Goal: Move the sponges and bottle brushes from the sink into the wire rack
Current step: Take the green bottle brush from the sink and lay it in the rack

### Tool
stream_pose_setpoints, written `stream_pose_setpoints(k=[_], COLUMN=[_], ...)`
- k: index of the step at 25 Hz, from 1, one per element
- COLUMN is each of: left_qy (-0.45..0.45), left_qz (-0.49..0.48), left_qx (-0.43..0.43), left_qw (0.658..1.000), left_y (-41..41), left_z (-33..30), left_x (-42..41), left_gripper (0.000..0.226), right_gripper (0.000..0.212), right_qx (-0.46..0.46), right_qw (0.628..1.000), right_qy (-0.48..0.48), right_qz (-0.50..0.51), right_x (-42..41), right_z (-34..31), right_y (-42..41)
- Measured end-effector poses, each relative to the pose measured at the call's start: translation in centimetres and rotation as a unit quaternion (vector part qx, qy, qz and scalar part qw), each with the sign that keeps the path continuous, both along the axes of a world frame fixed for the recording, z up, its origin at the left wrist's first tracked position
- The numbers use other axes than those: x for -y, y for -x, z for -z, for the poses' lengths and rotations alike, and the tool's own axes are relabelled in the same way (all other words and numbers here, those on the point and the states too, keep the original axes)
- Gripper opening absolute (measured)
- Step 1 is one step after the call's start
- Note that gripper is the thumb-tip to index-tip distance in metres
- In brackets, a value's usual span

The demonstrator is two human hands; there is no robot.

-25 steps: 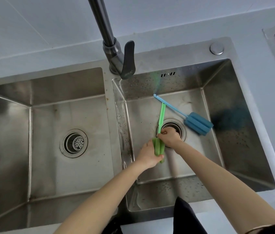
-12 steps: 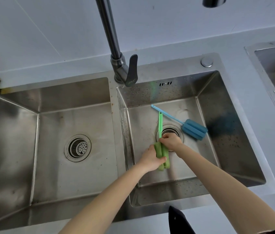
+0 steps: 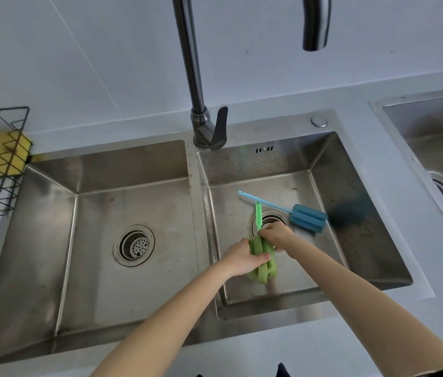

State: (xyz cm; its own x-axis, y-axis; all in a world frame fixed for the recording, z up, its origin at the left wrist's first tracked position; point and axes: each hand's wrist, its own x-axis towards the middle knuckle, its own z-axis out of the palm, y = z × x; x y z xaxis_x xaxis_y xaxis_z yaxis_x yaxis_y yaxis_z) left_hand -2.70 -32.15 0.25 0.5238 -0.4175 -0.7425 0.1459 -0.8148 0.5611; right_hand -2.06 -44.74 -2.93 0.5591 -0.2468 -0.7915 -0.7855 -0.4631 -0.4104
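A: Green brush (image 3: 262, 258)?
B: Right basin, just in front of the drain (image 3: 272, 221). Left hand (image 3: 243, 258) squeezes its soft foam head, right hand (image 3: 276, 233) pinches the handle.
A: Handling?
B: Likely light, wet; lift by the stiff handle.

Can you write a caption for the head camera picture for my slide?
Both hands, left and right, grip a green sponge-headed bottle brush in the right steel sink basin.

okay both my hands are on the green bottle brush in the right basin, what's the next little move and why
Probably lift the green bottle brush straight up out of the right basin. Your left hand grips its sponge head and your right hand holds the handle, so it looks secured, and the wire rack sits off to the far left, over the basin wall.
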Motion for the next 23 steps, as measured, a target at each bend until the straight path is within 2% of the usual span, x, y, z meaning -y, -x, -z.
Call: stream_pose_setpoints(k=[4,13,19,23], left_qy=[0.007,0.052,0.035,0.031], left_qz=[0.000,-0.036,-0.031,-0.013], left_qx=[0.005,0.008,-0.005,0.006], left_qw=[1.000,0.998,0.999,0.999], left_y=[0.2,-0.5,-0.3,0.0], left_z=[-1.5,-4.3,-4.9,-5.1], left_x=[-0.8,-2.0,-2.5,-2.6], left_gripper=[0.061,0.033,0.038,0.034], right_gripper=[0.034,0.027,0.030,0.030], right_qx=[-0.005,-0.046,-0.093,-0.081], right_qw=[1.000,0.998,0.995,0.995], right_qy=[0.009,-0.020,-0.037,-0.034], right_qz=[0.000,0.026,0.027,0.042], right_x=[-0.4,-1.2,-1.5,-1.4], right_z=[-1.4,-4.4,-5.5,-5.7], right_y=[0.3,0.4,1.2,1.5])
